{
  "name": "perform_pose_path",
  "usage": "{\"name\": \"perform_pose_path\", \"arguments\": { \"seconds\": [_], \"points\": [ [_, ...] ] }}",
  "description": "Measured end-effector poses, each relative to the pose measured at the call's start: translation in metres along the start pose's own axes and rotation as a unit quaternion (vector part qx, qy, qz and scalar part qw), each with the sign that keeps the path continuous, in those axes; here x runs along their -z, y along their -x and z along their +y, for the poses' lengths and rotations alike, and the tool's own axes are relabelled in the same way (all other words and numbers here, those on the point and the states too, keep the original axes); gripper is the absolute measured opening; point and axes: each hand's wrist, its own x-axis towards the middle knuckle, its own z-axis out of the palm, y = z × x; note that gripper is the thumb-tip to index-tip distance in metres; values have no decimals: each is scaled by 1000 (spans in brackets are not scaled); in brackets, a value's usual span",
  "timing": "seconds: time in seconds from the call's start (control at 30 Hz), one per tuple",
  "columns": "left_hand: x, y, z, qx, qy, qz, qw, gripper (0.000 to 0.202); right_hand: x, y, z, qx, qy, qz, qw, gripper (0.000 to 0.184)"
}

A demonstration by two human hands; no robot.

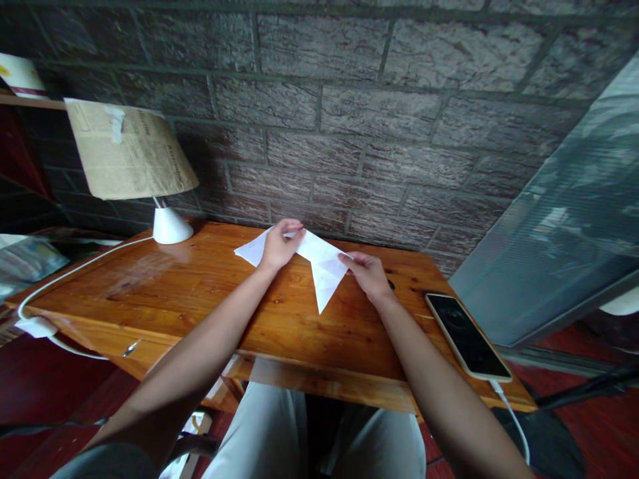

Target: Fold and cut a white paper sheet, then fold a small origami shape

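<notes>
A sheet of white paper, folded with pointed flaps, is above the wooden table near the brick wall. My left hand grips its upper edge toward the left, thumb and fingers pinched together, and covers part of the paper. A flap sticks out to the left of that hand. At the paper's right corner my right hand has it between thumb and fingers. One long triangular point hangs toward me between the two hands. Whether the paper touches the tabletop I cannot tell.
A lamp with a newsprint-like shade stands at the table's back left, its white cord running over the left edge. A phone on a charging cable lies near the right edge. Behind is the brick wall; a glass panel borders the right.
</notes>
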Motion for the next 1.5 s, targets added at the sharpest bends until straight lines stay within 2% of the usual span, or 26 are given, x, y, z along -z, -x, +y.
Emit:
{"name": "perform_pose_path", "arguments": {
  "seconds": [0.07, 0.1, 0.17, 0.23, 0.27, 0.33, 0.43, 0.5, 0.67, 0.93, 1.1, 1.27, 1.43, 1.5],
  "points": [
    [1, 5, 11, -92, -78, -40, 992, 39, 3, -1, 2, -2, 19, -33, 999, 39],
    [1, 8, 17, -109, -97, -89, 985, 33, 4, 0, 2, 3, 33, -56, 998, 37],
    [-2, 14, 23, -91, -103, -226, 964, 15, 5, 1, 1, 21, 57, -98, 993, 34],
    [-4, 18, 24, -54, -100, -350, 930, 15, 5, 3, -2, 26, 69, -121, 990, 33],
    [-4, 20, 23, -37, -91, -391, 915, 18, 5, 4, -4, 21, 68, -123, 990, 34],
    [-4, 20, 19, 1, -59, -429, 901, 22, 7, 6, -9, 1, 54, -119, 991, 35],
    [-3, 20, 16, 72, 7, -429, 900, 26, 9, 7, -15, -17, 14, -115, 993, 36],
    [-4, 20, 17, 97, 23, -430, 897, 28, 10, 7, -16, -16, 4, -114, 993, 37],
    [-10, 23, 18, 90, 24, -419, 903, 26, 8, 7, -15, 0, 16, -100, 995, 41],
    [-17, 26, 6, 90, 41, -371, 923, 27, 6, 7, -16, 4, 28, -81, 996, 41],
    [-15, 24, 2, 106, 26, -396, 912, 24, 8, 5, -16, 13, 38, -60, 997, 40],
    [-10, 21, 3, 97, -4, -427, 899, 21, 18, 1, -18, -4, -5, 17, 1000, 41],
    [-3, 16, 3, 83, -24, -449, 889, 23, 22, 0, -21, -9, -33, 18, 999, 39],
    [1, 13, 1, 95, -24, -452, 887, 26, 24, -1, -21, -7, -47, 44, 998, 40]
  ]
}}
